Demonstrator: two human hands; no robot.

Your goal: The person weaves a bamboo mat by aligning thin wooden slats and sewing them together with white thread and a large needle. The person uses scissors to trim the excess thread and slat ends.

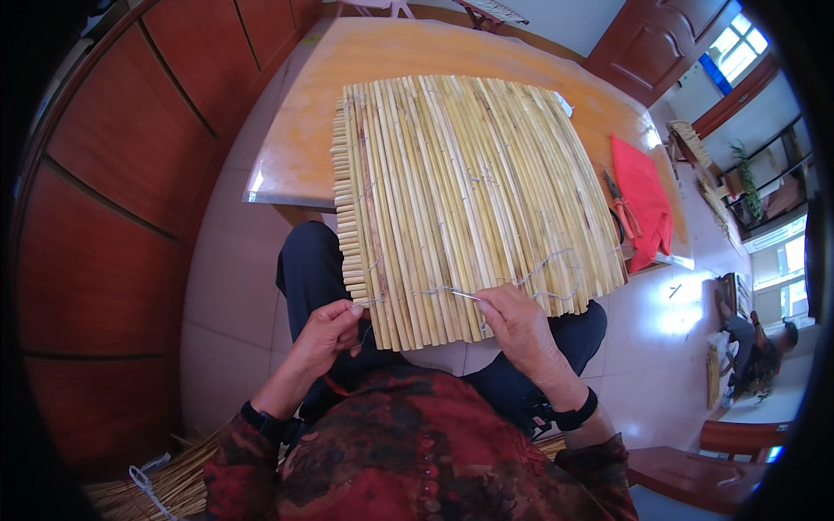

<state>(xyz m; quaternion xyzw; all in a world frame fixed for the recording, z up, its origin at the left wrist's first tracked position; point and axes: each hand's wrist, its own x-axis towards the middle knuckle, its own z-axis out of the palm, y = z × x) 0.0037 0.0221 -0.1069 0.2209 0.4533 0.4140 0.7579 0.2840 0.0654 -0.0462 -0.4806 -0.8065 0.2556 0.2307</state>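
Note:
A mat of pale yellow straw stalks [452,191] rests on the table edge and over my lap, with thin grey thread stitched across it. My left hand [332,332] is at the mat's lower left corner, thumb and fingertips pinched on the thread [375,300]. My right hand [517,334] lies at the lower edge, right of centre, holding a thin silver needle [465,294] level against the stalks. The point of the needle and how the thread passes through it are too small to make out.
The wooden table [295,113] carries a red cloth [637,178] and pliers [627,210] at right. Wooden cabinets [104,278] line my left. Loose straw bundles [139,491] lie at lower left. A seated person [751,352] is at far right; an open door [643,43] stands behind.

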